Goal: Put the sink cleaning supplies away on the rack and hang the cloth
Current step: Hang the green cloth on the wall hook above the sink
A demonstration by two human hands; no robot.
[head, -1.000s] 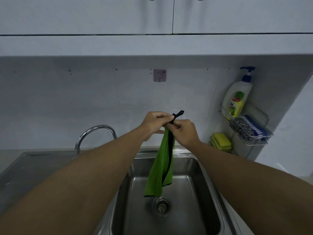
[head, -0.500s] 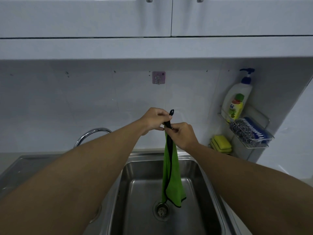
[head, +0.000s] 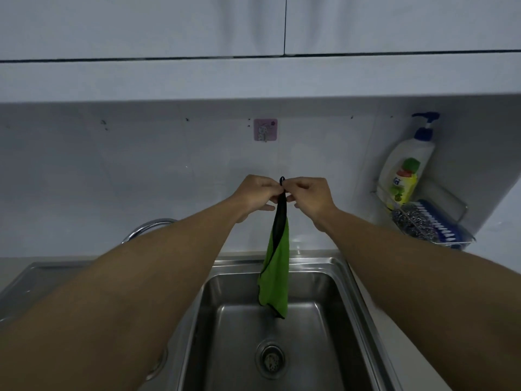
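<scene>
Big white cupboards [head: 253,26] up top, white wall [head: 141,176] below. Shiny sink [head: 282,320] at the bottom, with a drain [head: 270,360] in the middle and a curved tap [head: 149,225] poking out behind the left arm.

On the right wall, a wire rack [head: 439,232]. Already in it: a soap bottle [head: 406,167], a steel scrubber [head: 408,221] and a blue brush [head: 439,221]. Looks like the putting-away part is done.

Left to do: hang the green cloth [head: 277,266]. Dangling over the sink, well below the small pink hook [head: 265,130] on the wall, not touching it.

Left hand [head: 255,194] and right hand [head: 310,197] close together, both pinched tight on the black top of the cloth. Little black loop [head: 282,180] sticking up between the fingertips.

A moment ago, held lower, with the loop bent over to one side. Now lifted higher, loop standing straight and open, cloth hanging flat and still. Probably getting ready to slip the loop over the hook.

Next: up a bit more and a little left. Small loop, small hook, so easy to miss.
</scene>
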